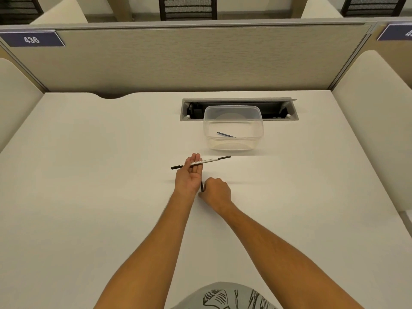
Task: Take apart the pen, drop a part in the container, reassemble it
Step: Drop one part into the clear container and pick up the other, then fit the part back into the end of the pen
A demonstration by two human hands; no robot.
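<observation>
— Where's the pen [209, 160]?
— Mid-frame, across the left hand [189, 175], palm up, thumb pinching it.
— The right hand [215, 192]?
— Curled around a small black part [202, 186], just beside.
— The container [233, 128]?
— Above them, with a dark piece [225, 134] inside.

Right hand's [215, 190] curled fingers hidden; small black part [202, 186] mostly covered; pen's [200, 162] print illegible.

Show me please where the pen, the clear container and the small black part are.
pen [211, 160], head view, white barrel.
clear container [234, 143], head view, near wall.
small black part [202, 186], head view, its visible end.
</observation>
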